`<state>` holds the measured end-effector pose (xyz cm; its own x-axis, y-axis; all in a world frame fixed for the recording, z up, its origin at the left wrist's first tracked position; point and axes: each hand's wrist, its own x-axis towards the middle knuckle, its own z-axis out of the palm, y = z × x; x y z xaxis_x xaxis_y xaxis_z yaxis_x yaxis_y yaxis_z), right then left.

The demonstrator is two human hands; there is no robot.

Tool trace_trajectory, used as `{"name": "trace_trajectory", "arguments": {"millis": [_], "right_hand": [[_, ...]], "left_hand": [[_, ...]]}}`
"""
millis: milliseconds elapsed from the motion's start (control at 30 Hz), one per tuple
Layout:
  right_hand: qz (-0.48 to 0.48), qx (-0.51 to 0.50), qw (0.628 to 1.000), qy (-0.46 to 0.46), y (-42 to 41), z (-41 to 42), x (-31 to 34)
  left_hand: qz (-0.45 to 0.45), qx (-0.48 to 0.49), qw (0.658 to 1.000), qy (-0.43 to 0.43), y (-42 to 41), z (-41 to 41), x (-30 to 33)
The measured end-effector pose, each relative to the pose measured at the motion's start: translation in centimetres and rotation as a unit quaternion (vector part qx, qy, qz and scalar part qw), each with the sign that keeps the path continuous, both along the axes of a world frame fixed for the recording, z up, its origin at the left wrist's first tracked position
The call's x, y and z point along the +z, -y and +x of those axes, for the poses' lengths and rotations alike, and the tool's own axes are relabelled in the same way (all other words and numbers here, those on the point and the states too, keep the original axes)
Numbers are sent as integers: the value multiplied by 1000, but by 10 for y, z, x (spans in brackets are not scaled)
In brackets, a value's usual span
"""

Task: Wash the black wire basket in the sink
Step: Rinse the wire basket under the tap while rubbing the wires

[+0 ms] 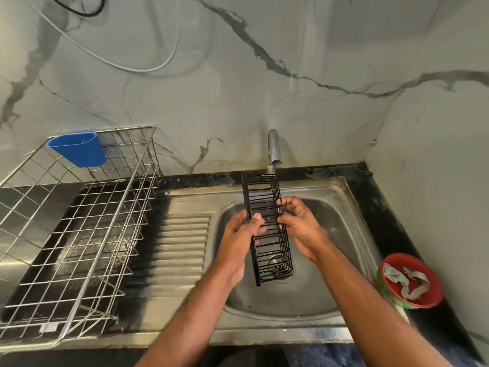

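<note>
This is a home kitchen. A steel sink (344, 207) with a tap (274, 149) sits mid-frame, a dish rack (79, 234) at left, marble wall (238, 75) above.

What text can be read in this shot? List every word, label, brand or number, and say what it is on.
No readable text anywhere.
Small pale sticker on the near edge of the steel dish rack: too small and blurred to read.
Black wire basket, tap, blue cup, red bowl: no lettering visible.
</note>
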<state>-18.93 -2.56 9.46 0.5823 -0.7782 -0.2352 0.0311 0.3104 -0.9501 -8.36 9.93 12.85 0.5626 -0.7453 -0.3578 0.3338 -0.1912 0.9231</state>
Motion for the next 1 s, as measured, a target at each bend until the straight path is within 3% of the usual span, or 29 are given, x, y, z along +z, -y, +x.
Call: {"name": "trace_trajectory", "arguments": {"millis": [400,567,733,833,1000], "right_hand": [[-5,-31,1000,-2,-1,-1,14],[-2,-37,999,-25,-2,-3,18],[-68,-40,987,-139,2,3,18],[-106,-61,978,-171,7,4,21],[-51,-59,983,-168,11,2,34]], "left_hand": [[-23,-15,998,-48,5,4,0],[-9,-42,995,94,5,7,-9],[-7,-64,986,156,0,6,-13],[6,-96,963,253,-2,9,-20],[14,-130,918,375,-5,18,-30]]}}
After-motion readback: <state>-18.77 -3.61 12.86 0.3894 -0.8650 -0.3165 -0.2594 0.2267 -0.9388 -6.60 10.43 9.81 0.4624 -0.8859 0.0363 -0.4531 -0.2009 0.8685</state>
